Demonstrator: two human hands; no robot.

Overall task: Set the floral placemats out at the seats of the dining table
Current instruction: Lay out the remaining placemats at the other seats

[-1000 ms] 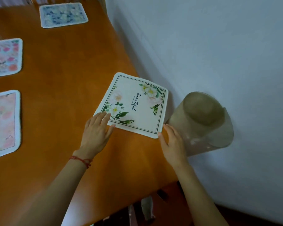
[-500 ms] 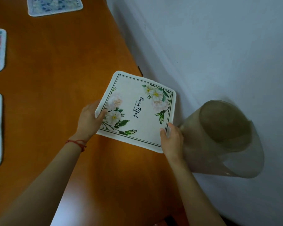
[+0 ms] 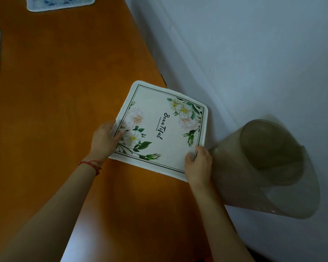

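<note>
Since a moment earlier, the white floral placemat (image 3: 163, 129) had shifted toward the frame's right, one corner overhanging the orange bench (image 3: 64, 91) edge beside the wall (image 3: 254, 53). The left hand (image 3: 104, 140) pinched its left edge; the right hand (image 3: 198, 164) gripped its lower right corner. Pushed further, it could slip off toward the translucent bin (image 3: 263, 167) at lower right.

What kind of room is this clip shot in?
Most likely a home dining area: a wooden table pushed close to a plain wall, with floral placemats laid at its edges, one being set down by both hands, another at the far end.
</note>
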